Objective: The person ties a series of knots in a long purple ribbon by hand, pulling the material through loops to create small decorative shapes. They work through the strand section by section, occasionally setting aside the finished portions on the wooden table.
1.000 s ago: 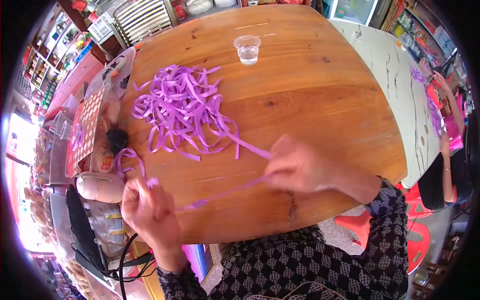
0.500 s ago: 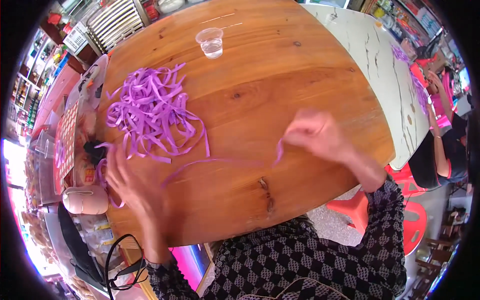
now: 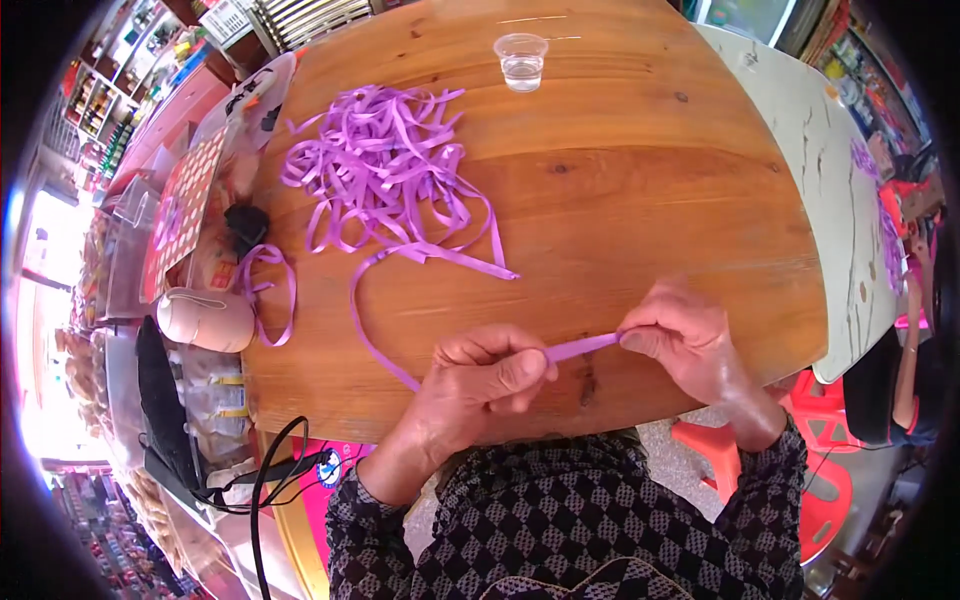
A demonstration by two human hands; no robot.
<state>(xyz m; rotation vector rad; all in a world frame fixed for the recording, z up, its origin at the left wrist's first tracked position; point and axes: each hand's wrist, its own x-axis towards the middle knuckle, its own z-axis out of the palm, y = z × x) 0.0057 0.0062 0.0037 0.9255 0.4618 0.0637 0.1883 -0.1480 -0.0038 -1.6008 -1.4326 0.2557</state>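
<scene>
Between my hands a short stretch of purple ribbon (image 3: 585,347) is drawn taut above the near edge of the wooden table (image 3: 640,230). My left hand (image 3: 480,375) is closed, pinching it between thumb and curled fingers. My right hand (image 3: 680,335) pinches its other end with thumb and fingertips. From behind my left hand the ribbon trails in a curve over the table toward a tangled pile of purple ribbons (image 3: 385,160) at the far left. A separate loop of purple ribbon (image 3: 290,300) lies at the table's left edge.
A clear plastic cup (image 3: 522,70) with some liquid stands at the far side. Along the left edge are a pink rounded case (image 3: 207,320) and a black item (image 3: 246,228). Red stools (image 3: 825,500) stand at right, where another person's arm (image 3: 908,350) shows beside a white marbled table (image 3: 770,110).
My left hand has come right from the table's left side and now grips the ribbon close to my right hand. My right hand has moved nearer me. The view has shifted left.
</scene>
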